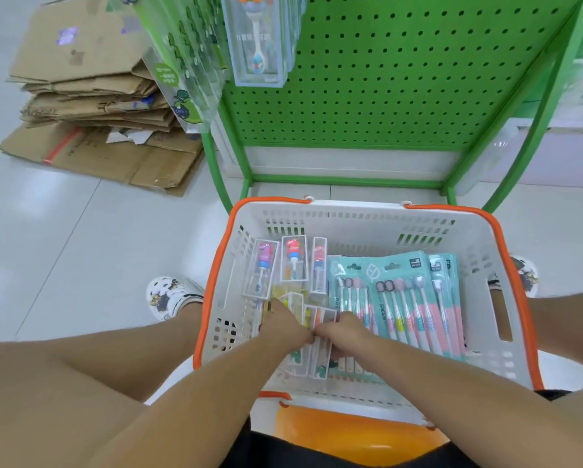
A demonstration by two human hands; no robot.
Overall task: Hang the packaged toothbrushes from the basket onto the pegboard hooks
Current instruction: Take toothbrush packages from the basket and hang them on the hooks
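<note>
A white basket (357, 216) with an orange rim stands on the floor below a green pegboard (401, 79). Inside it lie clear boxed children's toothbrushes (293, 261) on the left and teal multi-pack toothbrush cards (408, 298) on the right. Both hands reach into the near left part of the basket. My left hand (288, 324) and my right hand (345, 331) are closed around a bundle of clear toothbrush boxes (312, 356) that lies under them. Clear toothbrush packs (258, 38) hang on hooks at the pegboard's top left.
Flattened cardboard boxes (94, 106) are stacked on the white tiled floor at the left. The display's green frame (506, 130) flanks the pegboard. My knees and patterned clogs (172, 297) sit on both sides of the basket. An orange stool (350, 434) is under me.
</note>
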